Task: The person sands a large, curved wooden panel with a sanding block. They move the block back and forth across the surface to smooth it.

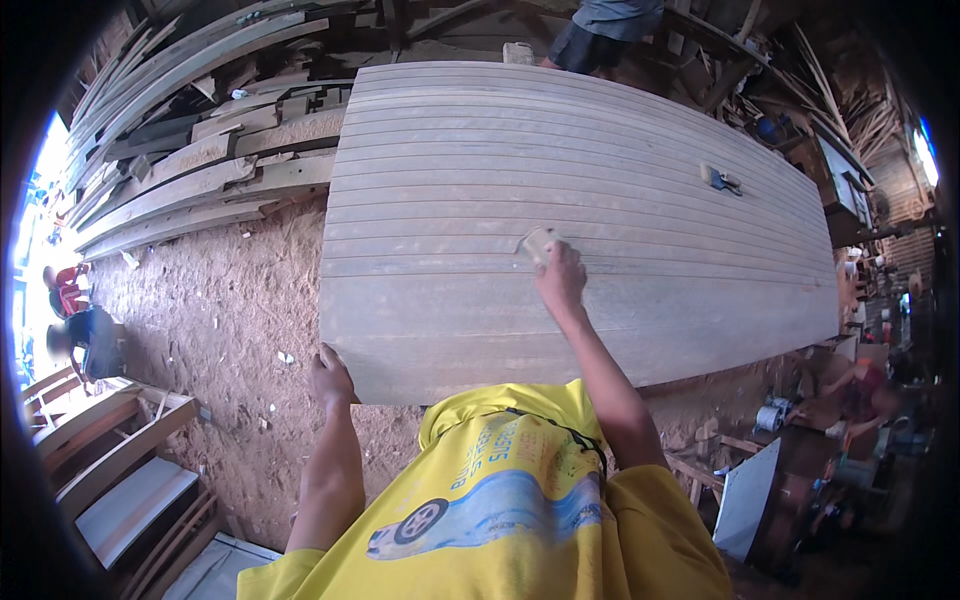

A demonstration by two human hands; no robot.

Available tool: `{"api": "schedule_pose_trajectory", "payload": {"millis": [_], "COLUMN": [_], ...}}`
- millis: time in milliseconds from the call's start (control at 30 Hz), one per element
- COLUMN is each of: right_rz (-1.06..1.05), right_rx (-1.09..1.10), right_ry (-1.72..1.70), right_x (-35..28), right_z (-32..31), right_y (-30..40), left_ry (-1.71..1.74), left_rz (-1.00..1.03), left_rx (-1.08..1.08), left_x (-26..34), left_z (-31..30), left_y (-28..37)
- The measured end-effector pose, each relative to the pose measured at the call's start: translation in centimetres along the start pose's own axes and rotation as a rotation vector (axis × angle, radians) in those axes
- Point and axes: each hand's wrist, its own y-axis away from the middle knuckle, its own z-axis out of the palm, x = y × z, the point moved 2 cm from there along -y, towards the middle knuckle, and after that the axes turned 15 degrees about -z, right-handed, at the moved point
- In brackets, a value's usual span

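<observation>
A large grooved wooden panel (465, 307), pale grey-white on its face, lies flat before me. My right hand (564, 276) grips a folded piece of sandpaper (537, 244), which touches the panel near its middle. At the panel's near left corner, my left hand (332, 375) rests against the edge, its fingers partly hidden. A paintbrush (721, 180) with a dark handle lies on the panel's far right part.
Stacked planks (247, 135) lie at the far left. Wooden frames (124, 427) stand at the lower left on the dirt floor (225, 322). A person (604, 34) stands beyond the panel; others are at the left and right. A white board (746, 499) leans at the lower right.
</observation>
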Motion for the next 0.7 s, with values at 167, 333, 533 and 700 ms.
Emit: {"api": "schedule_pose_trajectory", "payload": {"millis": [167,333,533,700], "right_rz": [-0.136,0.104,-0.139,-0.250], "right_rx": [-0.041,-0.021,-0.055,-0.139], "right_ry": [-0.034,-0.021,-0.058,-0.110], "right_x": [-2.2,-1.6,-4.1,-4.9], "right_z": [-2.1,-2.1,0.0,-0.5], "right_y": [1.5,-0.4,0.9,2.3], "left_ry": [0.000,0.010,0.052,0.030], "left_rz": [0.018,0.029,0.012,0.016], "left_rx": [-0.019,0.024,-0.001,-0.027], "left_x": [1.1,0.8,0.3,1.1], "left_z": [-1.9,-1.2,-0.6,-1.5], "left_y": [2.1,1.4,0.8,1.9]}}
